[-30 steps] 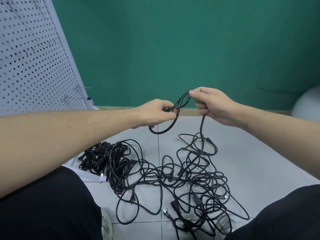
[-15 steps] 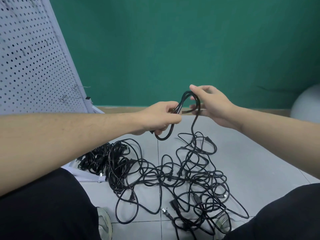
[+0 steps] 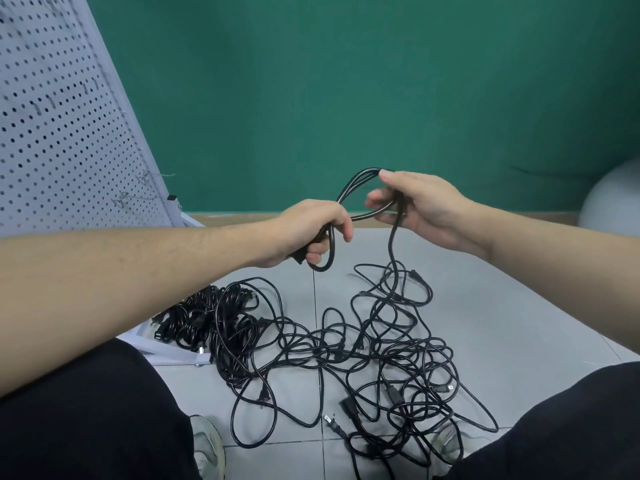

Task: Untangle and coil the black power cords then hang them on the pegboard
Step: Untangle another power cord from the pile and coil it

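Head camera looks down past both forearms to the floor, where the left hand (image 3: 313, 233) has its fingers curled tight round a small coil of black power cord (image 3: 360, 199), a short loop drooping just under its knuckles. Close beside it, slightly higher, the right hand (image 3: 419, 206) pinches the top of the same coil between thumb and fingers, its palm turned inward and the other fingers loosely bent. From the right hand's fingers one strand drops straight down into the tangled pile of cords (image 3: 388, 355) sprawled on the grey tiled floor (image 3: 512, 306) below and between the two hands; plugs stick out along the pile's near edge. Down and to the left of the left hand lies a tighter bundle of cords (image 3: 197, 317), resting partly on the white base of the pegboard (image 3: 62, 109), which leans up along the far left with a few wire hooks (image 3: 152, 178) jutting from its right edge. Bare floor stretches out under the right forearm, well apart from the pile. Beyond both hands stands a green wall (image 3: 346, 81). Dark trouser legs frame the near corners.
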The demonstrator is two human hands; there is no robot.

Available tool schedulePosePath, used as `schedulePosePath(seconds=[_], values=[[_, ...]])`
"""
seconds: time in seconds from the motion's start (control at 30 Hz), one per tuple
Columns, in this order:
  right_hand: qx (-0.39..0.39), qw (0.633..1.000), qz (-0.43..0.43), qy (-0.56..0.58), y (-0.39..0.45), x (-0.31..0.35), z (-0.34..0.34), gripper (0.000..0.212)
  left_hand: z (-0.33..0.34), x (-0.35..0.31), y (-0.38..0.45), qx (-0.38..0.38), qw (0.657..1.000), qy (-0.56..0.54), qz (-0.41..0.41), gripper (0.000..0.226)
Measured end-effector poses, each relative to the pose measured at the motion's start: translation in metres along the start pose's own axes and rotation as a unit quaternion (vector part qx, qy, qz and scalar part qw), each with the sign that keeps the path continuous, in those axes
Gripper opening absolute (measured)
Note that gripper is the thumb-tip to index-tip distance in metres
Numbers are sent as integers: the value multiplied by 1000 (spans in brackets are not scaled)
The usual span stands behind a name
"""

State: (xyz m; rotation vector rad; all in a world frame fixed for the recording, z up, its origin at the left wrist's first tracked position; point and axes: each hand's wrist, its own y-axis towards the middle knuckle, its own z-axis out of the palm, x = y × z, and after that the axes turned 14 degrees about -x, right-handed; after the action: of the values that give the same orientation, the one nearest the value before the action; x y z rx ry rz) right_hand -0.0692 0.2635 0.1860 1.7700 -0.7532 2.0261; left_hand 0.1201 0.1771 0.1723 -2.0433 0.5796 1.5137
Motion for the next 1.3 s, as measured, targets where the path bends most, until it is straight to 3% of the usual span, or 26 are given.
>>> schedulePosePath(seconds=[0.23,0.37,0.53,0.67,0.73,0.9,0.97,1.03,1.17,1.23,1.3], values=[[-47,996,-9,78,-3,4,29,30,13,1,2,-29,998,48,24,12],[-42,994,9,98,-6,7,39,38,20,9,1,-27,996,76,36,17],[-23,991,24,126,-10,9,41,44,24,10,-1,81,996,-22,-2,12],[-11,991,34,127,-12,9,40,45,21,8,-5,135,990,-47,-19,27],[-14,992,31,123,-11,9,39,45,22,6,-6,122,992,-37,-18,37],[-67,994,14,83,-9,10,42,37,26,8,0,15,995,-96,10,33],[-62,997,35,35,-7,5,41,53,25,6,2,-21,991,-129,2,36],[-13,997,59,-57,-6,-8,38,82,23,1,3,-49,983,-178,-7,36],[150,952,85,-254,-14,-30,28,103,15,-7,7,-101,962,-252,-12,33],[245,908,85,-329,-22,-32,27,102,11,-6,8,-112,957,-269,-12,32],[284,886,81,-358,-28,-32,29,82,10,-6,9,-109,953,-281,-17,31]])
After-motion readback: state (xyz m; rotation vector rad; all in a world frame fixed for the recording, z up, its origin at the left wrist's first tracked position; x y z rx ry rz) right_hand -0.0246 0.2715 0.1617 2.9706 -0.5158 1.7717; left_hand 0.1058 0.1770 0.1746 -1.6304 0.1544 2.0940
